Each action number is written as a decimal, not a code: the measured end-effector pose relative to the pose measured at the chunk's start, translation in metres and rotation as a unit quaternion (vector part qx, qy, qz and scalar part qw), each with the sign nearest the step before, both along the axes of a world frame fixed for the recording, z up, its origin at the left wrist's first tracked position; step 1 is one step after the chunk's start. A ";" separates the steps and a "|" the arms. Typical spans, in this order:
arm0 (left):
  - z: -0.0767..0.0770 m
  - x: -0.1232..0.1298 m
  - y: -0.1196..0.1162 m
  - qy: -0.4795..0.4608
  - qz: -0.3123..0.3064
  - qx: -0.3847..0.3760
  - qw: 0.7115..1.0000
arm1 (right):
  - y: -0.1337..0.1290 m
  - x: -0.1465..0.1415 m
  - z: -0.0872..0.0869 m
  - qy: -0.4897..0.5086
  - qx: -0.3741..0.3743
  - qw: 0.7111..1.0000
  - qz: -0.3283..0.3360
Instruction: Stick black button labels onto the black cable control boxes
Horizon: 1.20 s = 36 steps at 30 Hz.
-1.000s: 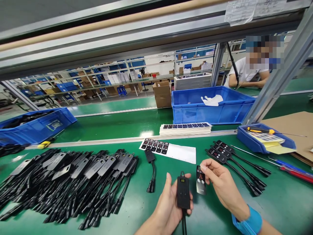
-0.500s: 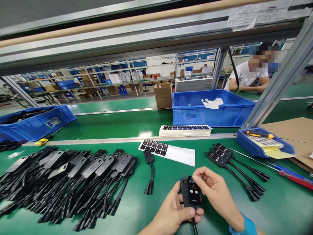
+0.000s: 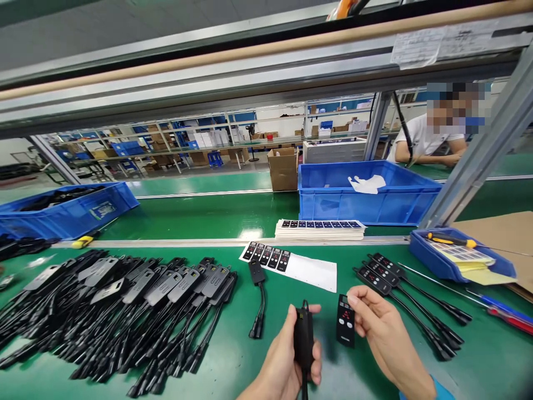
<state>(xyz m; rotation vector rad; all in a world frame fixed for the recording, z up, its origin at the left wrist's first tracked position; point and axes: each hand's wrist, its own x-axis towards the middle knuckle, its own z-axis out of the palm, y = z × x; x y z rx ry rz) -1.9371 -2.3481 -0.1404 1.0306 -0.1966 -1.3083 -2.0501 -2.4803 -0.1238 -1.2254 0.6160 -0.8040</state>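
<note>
Left hand [image 3: 287,361] is wrapped around a black controller unit [image 3: 303,336], held upright and turned edge-on toward the camera, its cable dropping out of the bottom of the fist; right hand [image 3: 381,328] pinches a black face label [image 3: 345,328] by its right edge between thumb and fingertips, just beside the unit but not touching it. Around them, by size: the green bench [image 3: 250,216], a big blue bin [image 3: 366,191] behind, a wide heap of unlabelled units with cables [image 3: 116,300] on the left, a stack of label sheets [image 3: 320,229], a part-used backing sheet [image 3: 291,262] carrying a few labels, three finished units [image 3: 383,269] to the right, a small blue tray [image 3: 453,253] and one loose unit [image 3: 257,272]. To do the step well, I judge the unit should be rolled face-up and steadied, the label gripped only at its rim so the adhesive stays clean, one short edge lined up with the recess around the display, then laid down gradually and pressed flat, checking the window sits square.
</note>
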 end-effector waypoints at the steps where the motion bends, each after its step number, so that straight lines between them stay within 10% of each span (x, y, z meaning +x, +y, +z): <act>1: 0.002 0.001 0.002 -0.005 0.002 -0.016 1.000 | 0.000 0.000 0.001 -0.001 0.004 1.000 -0.003; 5: 0.011 0.008 0.011 -0.281 0.036 -0.021 0.959 | -0.004 -0.001 0.006 -0.010 0.022 0.999 -0.029; 9: 0.004 0.017 0.010 -0.688 -0.011 0.034 0.725 | -0.007 -0.002 0.010 -0.025 0.035 0.998 -0.041; 11: 0.000 0.020 0.007 -0.728 -0.055 0.071 0.680 | -0.007 -0.002 0.010 -0.025 0.036 0.998 -0.035; 14: 0.004 0.019 0.005 -0.642 -0.041 0.035 0.765 | -0.007 -0.002 0.009 -0.023 0.030 0.999 -0.024; 17: 0.012 0.015 0.005 -0.342 0.003 -0.021 0.939 | -0.005 -0.002 0.008 -0.023 0.018 0.999 -0.017; 19: 0.013 0.012 0.005 -0.142 0.006 -0.044 0.989 | -0.004 -0.002 0.008 -0.022 0.006 1.000 -0.012; 36: 0.005 -0.010 0.007 -0.075 -0.060 -0.048 0.994 | 0.006 -0.002 -0.001 0.038 -0.079 0.995 0.056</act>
